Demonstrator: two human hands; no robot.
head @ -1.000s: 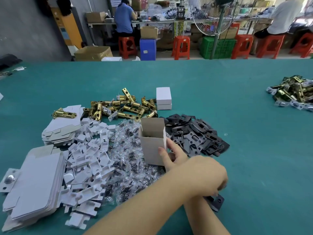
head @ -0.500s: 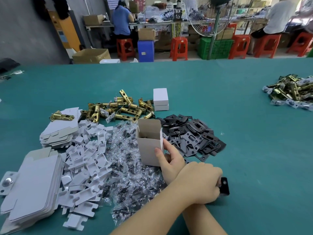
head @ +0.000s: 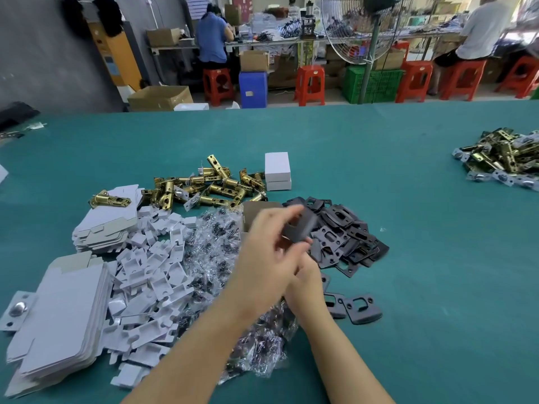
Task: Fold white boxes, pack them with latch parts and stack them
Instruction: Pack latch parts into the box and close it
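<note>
Crossed over the right hand (head: 306,275), whose grip I cannot tell, the left hand (head: 271,243) pinches a blurred black strike plate (head: 300,228), hiding the open box (head: 256,212) between screw bags (head: 210,252) and plate pile (head: 347,231).

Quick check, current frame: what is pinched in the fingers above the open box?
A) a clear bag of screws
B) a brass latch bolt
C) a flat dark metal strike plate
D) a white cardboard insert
C: the left hand pinches a flat dark metal strike plate, blurred, just above the open brown-lined white cardboard box.
</note>
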